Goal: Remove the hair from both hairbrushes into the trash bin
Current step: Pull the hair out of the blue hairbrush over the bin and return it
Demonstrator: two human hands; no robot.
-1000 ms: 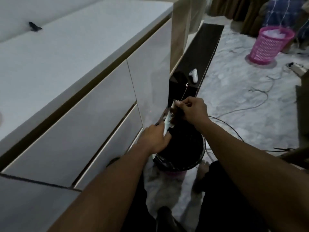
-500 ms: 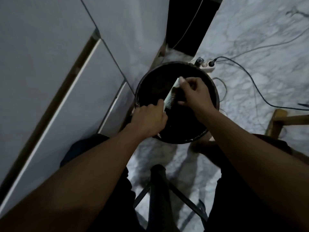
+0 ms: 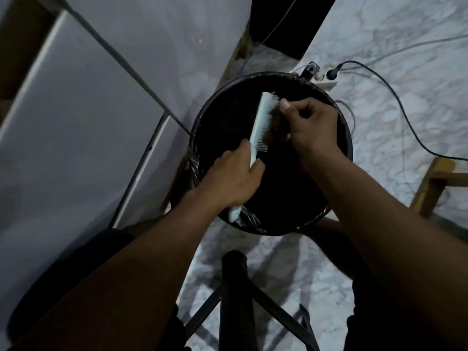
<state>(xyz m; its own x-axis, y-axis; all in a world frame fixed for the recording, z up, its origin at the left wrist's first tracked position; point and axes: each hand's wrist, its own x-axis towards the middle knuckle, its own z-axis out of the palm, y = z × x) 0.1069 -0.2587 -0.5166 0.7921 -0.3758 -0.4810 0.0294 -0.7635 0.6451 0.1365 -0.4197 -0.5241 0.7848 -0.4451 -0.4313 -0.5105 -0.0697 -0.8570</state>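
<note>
A pale hairbrush [image 3: 260, 120] is held over the round black trash bin [image 3: 202, 127], bristles facing right. My left hand [image 3: 233, 178] is shut around its handle, whose end sticks out below my fist. My right hand [image 3: 314, 125] is closed on a dark brown clump of hair [image 3: 274, 124] lying in the bristles. The bin has a black liner, and its inside is too dark to make out. No second hairbrush is in view.
A white drawer cabinet [image 3: 83, 117] stands close on the left, touching the bin's side. A power strip [image 3: 324, 77] with a black cable lies on the marble floor behind the bin. A wooden leg [image 3: 430, 188] is at right; a black stool frame [image 3: 235, 300] sits between my legs.
The view tipped down from the room to straight over the bin. Both hands and the brush now sit lower above the bin's opening, with my right hand still working at the bristles.
</note>
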